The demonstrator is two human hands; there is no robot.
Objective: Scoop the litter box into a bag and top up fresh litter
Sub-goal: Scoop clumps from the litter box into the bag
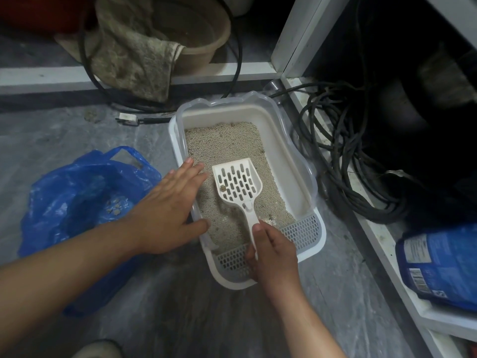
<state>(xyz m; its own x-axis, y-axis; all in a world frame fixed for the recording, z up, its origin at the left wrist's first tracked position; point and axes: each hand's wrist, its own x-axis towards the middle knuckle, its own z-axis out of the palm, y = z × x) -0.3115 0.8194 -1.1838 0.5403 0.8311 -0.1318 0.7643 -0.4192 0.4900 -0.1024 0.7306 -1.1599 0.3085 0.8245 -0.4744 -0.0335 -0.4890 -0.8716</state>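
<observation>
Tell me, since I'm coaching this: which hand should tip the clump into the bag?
Right. The right hand already grips the scoop holding the clump; the left hand lies flat on the box rim, next to the bag, so it could steady either.

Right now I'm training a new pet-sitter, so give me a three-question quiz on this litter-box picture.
1. True or false: the right hand grips the scoop by its handle.
2. Where does the blue plastic bag lie relative to the litter box? A) to its left B) to its right C) inside it
3. Fill in: the left hand rests flat on the box's ____ rim.

Key: 1 true; 2 A; 3 left.
</observation>
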